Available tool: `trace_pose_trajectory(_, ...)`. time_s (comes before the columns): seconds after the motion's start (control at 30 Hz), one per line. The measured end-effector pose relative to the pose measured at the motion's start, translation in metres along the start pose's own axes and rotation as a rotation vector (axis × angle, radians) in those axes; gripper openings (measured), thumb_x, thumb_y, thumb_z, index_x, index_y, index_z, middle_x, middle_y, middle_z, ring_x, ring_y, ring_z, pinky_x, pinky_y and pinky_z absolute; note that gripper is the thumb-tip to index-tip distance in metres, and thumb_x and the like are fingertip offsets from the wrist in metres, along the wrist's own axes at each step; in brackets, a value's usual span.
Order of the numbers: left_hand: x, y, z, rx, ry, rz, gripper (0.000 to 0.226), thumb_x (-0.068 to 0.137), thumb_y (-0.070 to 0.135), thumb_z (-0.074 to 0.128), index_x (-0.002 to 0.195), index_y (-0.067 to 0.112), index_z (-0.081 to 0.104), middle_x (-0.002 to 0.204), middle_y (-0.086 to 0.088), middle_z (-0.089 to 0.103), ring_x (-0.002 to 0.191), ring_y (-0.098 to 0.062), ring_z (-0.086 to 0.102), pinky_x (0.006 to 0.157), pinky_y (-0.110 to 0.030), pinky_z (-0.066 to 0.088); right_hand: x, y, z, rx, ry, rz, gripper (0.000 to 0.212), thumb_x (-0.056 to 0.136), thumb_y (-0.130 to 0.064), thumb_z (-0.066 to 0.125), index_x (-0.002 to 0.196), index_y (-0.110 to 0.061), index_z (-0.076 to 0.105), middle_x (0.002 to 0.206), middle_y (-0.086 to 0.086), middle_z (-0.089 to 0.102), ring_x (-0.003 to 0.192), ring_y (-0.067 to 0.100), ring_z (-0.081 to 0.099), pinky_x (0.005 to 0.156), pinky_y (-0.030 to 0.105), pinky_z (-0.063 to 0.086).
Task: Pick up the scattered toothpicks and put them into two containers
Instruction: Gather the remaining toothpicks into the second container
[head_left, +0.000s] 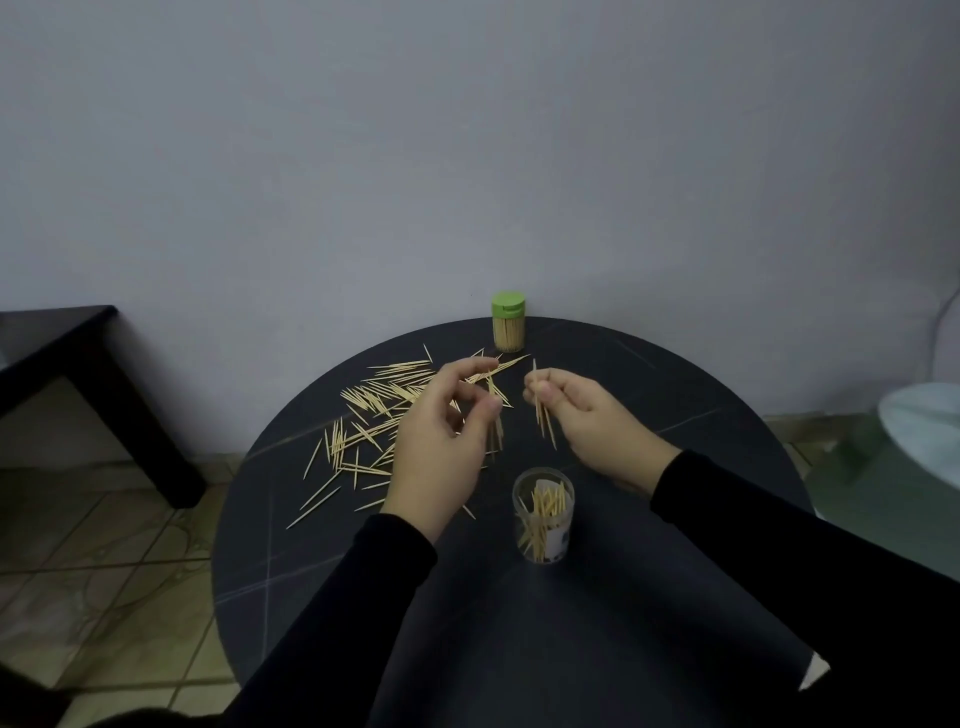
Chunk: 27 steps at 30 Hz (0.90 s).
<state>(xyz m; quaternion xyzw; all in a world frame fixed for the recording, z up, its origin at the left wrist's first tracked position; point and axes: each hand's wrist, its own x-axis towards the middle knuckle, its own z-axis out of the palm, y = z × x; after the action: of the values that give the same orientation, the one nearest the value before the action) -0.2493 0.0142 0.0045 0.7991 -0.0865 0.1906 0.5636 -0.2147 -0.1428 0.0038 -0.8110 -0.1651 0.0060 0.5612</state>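
Note:
Several loose toothpicks (363, 415) lie scattered over the left half of a round black table (649, 395). My left hand (441, 447) hovers above them and pinches a few toothpicks between thumb and fingers. To its right, my right hand (587, 421) holds a small bundle of toothpicks (543, 415) pointing down. In front of both hands stands a clear open container (543, 519), partly filled with toothpicks. A second container with a green lid (509, 322), full of toothpicks, stands closed at the table's far edge.
A dark low table (78, 364) stands to the left over a tiled floor (104, 571). A grey wall rises right behind the round table. A pale glassy object (919, 431) sits at the right edge.

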Motion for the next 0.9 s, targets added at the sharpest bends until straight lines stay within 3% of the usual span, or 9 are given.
trace_pose_trajectory(0.13, -0.013, -0.001, 0.004, -0.107, 0.031, -0.004, 0.026, 0.088, 0.015, 0.067, 0.102, 0.035, 0.059, 0.081, 0.006, 0.065, 0.073, -0.023, 0.059, 0.063, -0.026, 0.049, -0.018, -0.003, 0.004, 0.162, -0.024, -0.013, 0.024, 0.102, -0.015, 0.038, 0.094, -0.032, 0.054, 0.097, -0.009, 0.060, 0.097, 0.001, 0.055, 0.083, 0.009, 0.043)
trace_pose_trajectory(0.2, -0.019, -0.004, 0.007, -0.129, 0.034, -0.031, 0.023, 0.086, 0.014, 0.068, 0.098, 0.032, 0.059, 0.079, 0.010, 0.066, 0.077, -0.024, 0.060, 0.066, -0.026, 0.048, -0.025, 0.000, 0.006, 0.178, -0.056, -0.003, 0.025, 0.102, -0.014, 0.039, 0.095, -0.033, 0.054, 0.098, -0.010, 0.060, 0.095, -0.001, 0.056, 0.080, 0.005, 0.044)
trace_pose_trajectory(0.37, -0.035, -0.006, 0.009, -0.087, -0.037, 0.015, 0.021, 0.085, 0.010, 0.069, 0.094, 0.025, 0.058, 0.079, 0.011, 0.062, 0.068, 0.004, 0.053, 0.063, -0.011, 0.040, -0.036, 0.017, 0.009, 0.164, -0.153, -0.003, 0.021, 0.102, -0.011, 0.040, 0.096, -0.020, 0.058, 0.088, -0.001, 0.056, 0.086, 0.009, 0.054, 0.081, 0.021, 0.047)
trace_pose_trajectory(0.53, -0.041, -0.009, 0.008, 0.123, -0.119, 0.114, 0.014, 0.085, 0.013, 0.069, 0.092, 0.024, 0.062, 0.080, 0.012, 0.063, 0.069, 0.011, 0.051, 0.063, -0.006, 0.036, -0.040, 0.027, -0.003, -0.013, -0.194, -0.076, 0.014, 0.098, -0.014, 0.051, 0.092, -0.025, 0.059, 0.089, -0.006, 0.057, 0.088, 0.009, 0.054, 0.083, 0.028, 0.047)
trace_pose_trajectory(0.63, -0.038, -0.016, 0.006, 0.239, -0.137, 0.176, 0.004, 0.086, 0.024, 0.068, 0.089, 0.027, 0.068, 0.084, 0.017, 0.065, 0.084, 0.004, 0.057, 0.073, -0.011, 0.041, -0.039, 0.033, -0.011, -0.105, -0.198, -0.105, 0.005, 0.091, -0.030, 0.056, 0.092, -0.031, 0.061, 0.093, -0.008, 0.058, 0.095, 0.012, 0.054, 0.086, 0.031, 0.046)
trace_pose_trajectory(0.7, -0.036, -0.020, 0.004, 0.268, -0.139, 0.207, 0.005, 0.087, 0.030, 0.065, 0.088, 0.030, 0.070, 0.086, 0.018, 0.066, 0.089, -0.001, 0.059, 0.076, -0.015, 0.042, -0.040, 0.033, -0.014, -0.089, -0.207, -0.102, 0.013, 0.086, -0.034, 0.056, 0.096, -0.029, 0.062, 0.096, -0.005, 0.060, 0.096, 0.015, 0.056, 0.086, 0.031, 0.048)
trace_pose_trajectory(0.77, -0.034, -0.019, 0.001, 0.265, -0.131, 0.222, 0.006, 0.088, 0.029, 0.065, 0.090, 0.029, 0.071, 0.086, 0.018, 0.066, 0.087, 0.003, 0.058, 0.073, -0.010, 0.039, -0.041, 0.033, -0.017, -0.064, -0.213, -0.102, 0.023, 0.084, -0.040, 0.057, 0.102, -0.026, 0.061, 0.099, -0.007, 0.060, 0.095, 0.013, 0.057, 0.082, 0.026, 0.049)
trace_pose_trajectory(0.9, -0.032, -0.014, -0.006, 0.226, -0.219, 0.151, 0.016, 0.091, 0.027, 0.062, 0.104, 0.023, 0.070, 0.092, 0.017, 0.062, 0.078, 0.018, 0.048, 0.066, -0.002, 0.034, -0.040, 0.029, -0.026, -0.333, -0.264, -0.158, 0.056, 0.071, -0.065, 0.060, 0.120, -0.040, 0.051, 0.106, -0.021, 0.056, 0.096, 0.001, 0.050, 0.084, 0.019, 0.043)
